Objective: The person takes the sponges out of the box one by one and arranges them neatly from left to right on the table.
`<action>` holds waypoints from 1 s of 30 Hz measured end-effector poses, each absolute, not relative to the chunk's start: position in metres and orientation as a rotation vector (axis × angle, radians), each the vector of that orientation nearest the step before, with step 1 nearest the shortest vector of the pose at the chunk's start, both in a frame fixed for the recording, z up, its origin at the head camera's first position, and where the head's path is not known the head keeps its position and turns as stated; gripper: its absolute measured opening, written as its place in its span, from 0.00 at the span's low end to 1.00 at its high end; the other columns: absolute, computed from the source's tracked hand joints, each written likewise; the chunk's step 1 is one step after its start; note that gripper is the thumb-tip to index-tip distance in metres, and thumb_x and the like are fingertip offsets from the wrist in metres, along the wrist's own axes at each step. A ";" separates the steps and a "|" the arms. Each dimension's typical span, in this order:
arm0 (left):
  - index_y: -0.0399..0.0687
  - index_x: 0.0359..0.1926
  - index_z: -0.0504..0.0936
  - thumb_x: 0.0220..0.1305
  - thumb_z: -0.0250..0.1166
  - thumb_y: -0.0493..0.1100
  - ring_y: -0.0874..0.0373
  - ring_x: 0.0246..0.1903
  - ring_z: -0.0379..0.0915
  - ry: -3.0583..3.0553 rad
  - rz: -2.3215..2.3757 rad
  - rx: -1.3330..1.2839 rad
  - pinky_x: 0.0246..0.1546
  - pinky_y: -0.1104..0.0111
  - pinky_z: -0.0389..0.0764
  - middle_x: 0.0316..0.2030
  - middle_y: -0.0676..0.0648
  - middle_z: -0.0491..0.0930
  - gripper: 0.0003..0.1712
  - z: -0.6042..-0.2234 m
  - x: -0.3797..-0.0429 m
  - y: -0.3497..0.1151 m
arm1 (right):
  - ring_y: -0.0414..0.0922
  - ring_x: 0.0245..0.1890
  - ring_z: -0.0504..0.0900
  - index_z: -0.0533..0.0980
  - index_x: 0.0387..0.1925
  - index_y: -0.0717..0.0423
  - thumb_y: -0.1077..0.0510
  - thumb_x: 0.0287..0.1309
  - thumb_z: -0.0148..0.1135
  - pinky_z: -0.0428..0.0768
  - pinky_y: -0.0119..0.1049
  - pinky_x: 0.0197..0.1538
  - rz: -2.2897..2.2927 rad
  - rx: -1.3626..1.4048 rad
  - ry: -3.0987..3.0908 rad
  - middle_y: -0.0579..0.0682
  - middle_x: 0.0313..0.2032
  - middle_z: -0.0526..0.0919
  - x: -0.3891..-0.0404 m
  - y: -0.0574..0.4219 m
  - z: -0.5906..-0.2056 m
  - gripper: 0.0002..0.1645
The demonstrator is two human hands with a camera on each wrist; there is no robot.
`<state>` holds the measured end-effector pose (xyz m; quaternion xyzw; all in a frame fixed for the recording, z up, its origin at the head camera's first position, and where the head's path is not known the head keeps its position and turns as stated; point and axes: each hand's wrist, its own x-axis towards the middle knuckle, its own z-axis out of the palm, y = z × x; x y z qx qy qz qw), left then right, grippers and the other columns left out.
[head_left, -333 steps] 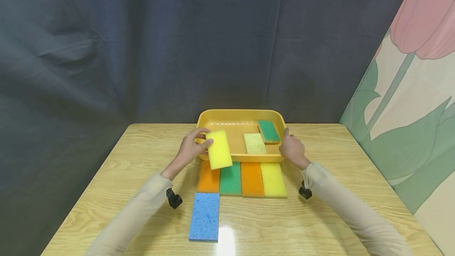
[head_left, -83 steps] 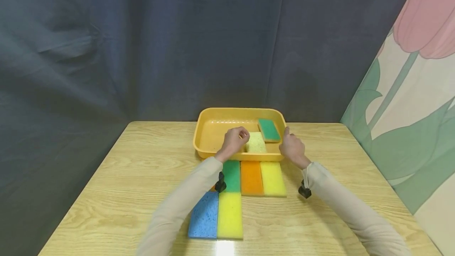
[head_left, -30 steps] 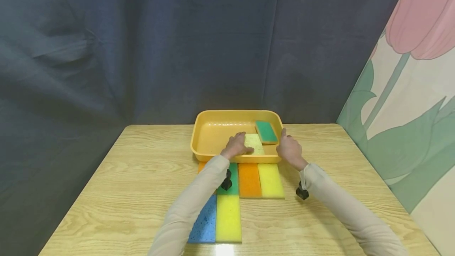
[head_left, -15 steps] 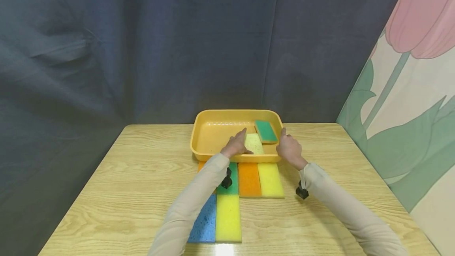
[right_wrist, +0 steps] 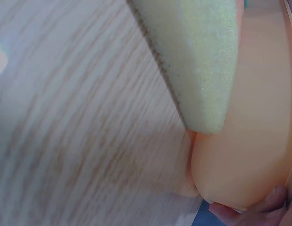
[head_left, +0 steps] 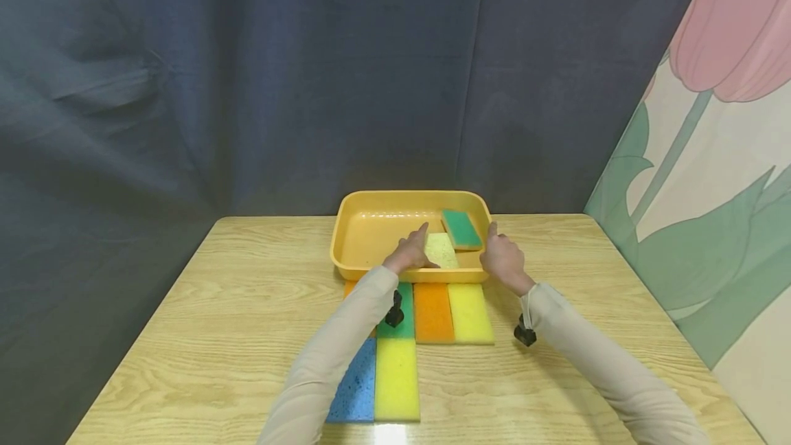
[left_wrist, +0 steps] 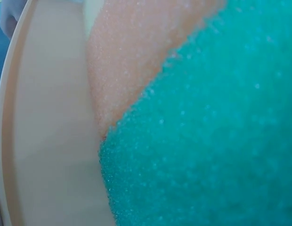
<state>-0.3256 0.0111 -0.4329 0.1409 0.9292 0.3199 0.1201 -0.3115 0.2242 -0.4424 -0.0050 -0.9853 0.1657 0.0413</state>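
In the head view my left hand [head_left: 410, 251] reaches over the near rim of the yellow plastic tray [head_left: 364, 272]. Its forefinger and thumb are spread apart at the left side of a pale yellow sponge [head_left: 441, 250] inside; the other fingers are hidden. A green-topped sponge [head_left: 463, 229] lies tilted behind the pale one. At the tray's right wall, my right hand [head_left: 503, 261] grips the rim; the right wrist view shows its fingers [right_wrist: 266, 207] against the tray edge. The left wrist camera sees a green sponge [left_wrist: 207, 127] very close, with an orange sponge [left_wrist: 122, 61] beside it.
Along the tray's front lie an orange sponge partly under my left arm, a green sponge [head_left: 404, 325], an orange sponge [head_left: 434, 313] and a yellow sponge [head_left: 471, 314]. Nearer are a blue sponge [head_left: 358, 390] and a bright yellow sponge [head_left: 397, 380]. A dark curtain [head_left: 346, 88] hangs behind the table.
The bright yellow sponge, earlier in my left hand, now lies right of the blue one. My left hand has since come to the pale sponge and spread its fingers. The right hand stays put.
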 end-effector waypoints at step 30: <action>0.32 0.66 0.66 0.74 0.55 0.39 0.42 0.50 0.67 2.731 1.359 0.384 0.51 0.52 0.72 0.60 0.31 0.66 0.25 -0.439 -0.334 0.006 | 0.51 0.18 0.70 0.49 0.73 0.72 0.65 0.59 0.52 0.69 0.41 0.19 0.505 -0.029 -3.025 0.66 0.32 0.76 -0.312 0.223 -0.442 0.43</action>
